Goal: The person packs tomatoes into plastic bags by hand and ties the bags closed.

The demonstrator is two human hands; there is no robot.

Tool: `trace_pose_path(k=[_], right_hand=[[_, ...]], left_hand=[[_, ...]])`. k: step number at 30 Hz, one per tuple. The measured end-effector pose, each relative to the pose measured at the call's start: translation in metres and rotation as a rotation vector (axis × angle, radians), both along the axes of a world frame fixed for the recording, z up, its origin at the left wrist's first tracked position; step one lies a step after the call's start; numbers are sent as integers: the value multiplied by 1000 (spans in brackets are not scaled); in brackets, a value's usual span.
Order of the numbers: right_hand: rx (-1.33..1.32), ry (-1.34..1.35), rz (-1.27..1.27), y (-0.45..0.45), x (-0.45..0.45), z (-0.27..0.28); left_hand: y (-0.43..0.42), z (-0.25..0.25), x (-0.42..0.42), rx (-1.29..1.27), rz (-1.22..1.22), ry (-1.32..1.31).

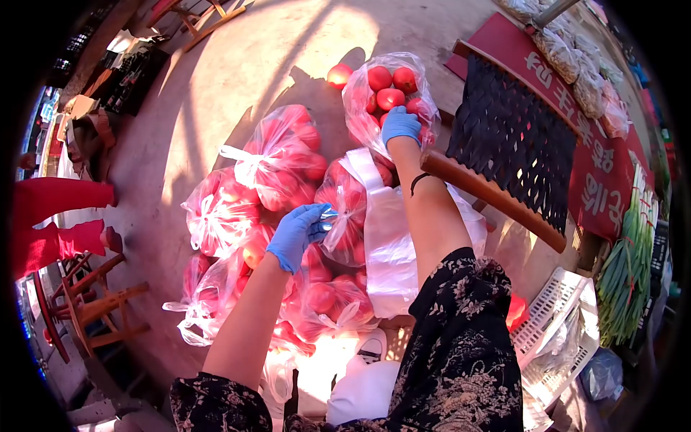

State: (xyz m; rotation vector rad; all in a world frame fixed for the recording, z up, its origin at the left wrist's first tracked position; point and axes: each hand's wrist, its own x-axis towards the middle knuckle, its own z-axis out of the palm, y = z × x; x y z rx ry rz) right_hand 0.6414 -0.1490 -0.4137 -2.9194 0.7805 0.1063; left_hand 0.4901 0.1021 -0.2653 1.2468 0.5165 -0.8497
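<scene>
My left hand [299, 234], in a blue glove, is closed, with a bit of shiny clear plastic at its fingertips. It is over a bag of tomatoes [344, 237] in the middle of the pile. My right hand [401, 124], gloved too, reaches into an open clear plastic bag [358, 101] of red tomatoes [391, 99]. Its fingers are curled down among the tomatoes, and what they grip is hidden. One loose tomato [339, 75] lies beside that bag. A stack of white plastic bags [389, 245] hangs beneath my right forearm.
Tied bags of tomatoes [284, 155] cover the ground left of my hands. A wooden stool with a black woven seat [515, 137] stands close to my right arm. Farther right are a white crate [558, 324] and green onions [626, 273]. Someone's red-clad legs [61, 216] show at left.
</scene>
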Motion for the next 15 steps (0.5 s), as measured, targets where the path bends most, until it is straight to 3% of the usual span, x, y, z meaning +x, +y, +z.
trace_pose_path(k=[5, 7, 9, 11, 12, 15], right_hand=[[-38, -83, 192, -14, -23, 11], [223, -476, 118, -16, -35, 9], [836, -660, -35, -23, -50, 8], [1811, -566, -272, -16, -63, 35], [2118, -663, -505, -2, -61, 32], [2315, -358, -324, 9, -85, 79]], left_hand=[[-1, -1, 1, 0, -6, 1], [2, 2, 1, -25, -10, -19], [0, 0, 1, -51, 9, -66], [0, -5, 3, -66, 58, -157], [1, -9, 8, -20, 1, -226], [-16, -1, 16, 18, -10, -517]])
